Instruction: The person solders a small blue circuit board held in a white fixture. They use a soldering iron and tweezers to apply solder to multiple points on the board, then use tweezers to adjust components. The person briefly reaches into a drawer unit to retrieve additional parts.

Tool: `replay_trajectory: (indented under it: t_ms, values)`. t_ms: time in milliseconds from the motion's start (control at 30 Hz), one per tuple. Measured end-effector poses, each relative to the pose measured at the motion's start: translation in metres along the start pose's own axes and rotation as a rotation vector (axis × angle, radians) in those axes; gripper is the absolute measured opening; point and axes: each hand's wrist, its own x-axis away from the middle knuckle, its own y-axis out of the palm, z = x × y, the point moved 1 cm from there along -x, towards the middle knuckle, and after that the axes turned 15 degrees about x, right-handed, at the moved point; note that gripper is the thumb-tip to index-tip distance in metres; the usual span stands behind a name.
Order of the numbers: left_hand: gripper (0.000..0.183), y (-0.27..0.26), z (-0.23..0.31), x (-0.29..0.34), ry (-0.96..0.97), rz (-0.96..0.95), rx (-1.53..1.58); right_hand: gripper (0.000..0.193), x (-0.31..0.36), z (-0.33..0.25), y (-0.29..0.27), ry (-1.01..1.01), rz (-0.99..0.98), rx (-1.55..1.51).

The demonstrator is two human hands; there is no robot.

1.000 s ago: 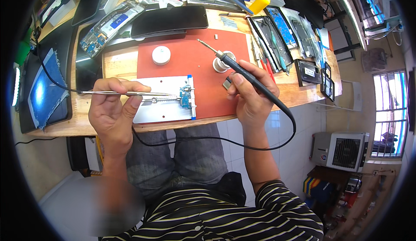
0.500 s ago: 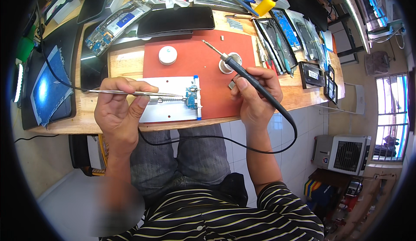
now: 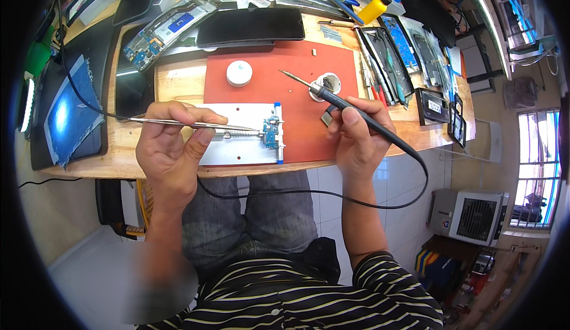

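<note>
My left hand (image 3: 175, 152) pinches a pair of metal tweezers (image 3: 199, 124), whose tips reach to the edge of a small blue circuit board (image 3: 270, 132). That board is clamped in a white holder (image 3: 237, 153) with a spring and blue end caps. In my right hand (image 3: 363, 134) is a soldering iron (image 3: 356, 111) with a black handle, its tip pointing up and left over the red mat, apart from the board. A small round tub (image 3: 325, 85) stands just behind the iron. A white round container (image 3: 239, 73) sits behind the holder.
A red mat (image 3: 285, 60) lies under the holder. Behind it rest a black phone (image 3: 252, 26) and an opened phone (image 3: 169, 28). A yellow bottle (image 3: 374, 9) stands at the back right, near phone frames (image 3: 386, 60). The iron's black cord (image 3: 309, 192) loops before the table edge.
The soldering iron's tip has dropped slightly, so the iron lies flatter. The whole table view has shifted a little to the right. The tweezers stay at the board.
</note>
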Motion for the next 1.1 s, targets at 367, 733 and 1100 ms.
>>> replay_trajectory:
  t_ms: [367,733,1100]
  values:
    - [0.029,0.0004,-0.0022,0.0013,0.023,-0.028,-0.073,0.013,-0.0010,0.0022,0.0000,0.027,0.032,0.079]
    - [0.029,-0.0010,-0.0025,0.0027,0.010,-0.026,-0.084,0.014,-0.0017,0.0010,0.0010,0.022,-0.015,0.005]
    - [0.029,0.0034,-0.0016,0.0001,0.024,-0.042,-0.037,0.014,0.0007,0.0007,0.0015,0.111,0.050,0.099]
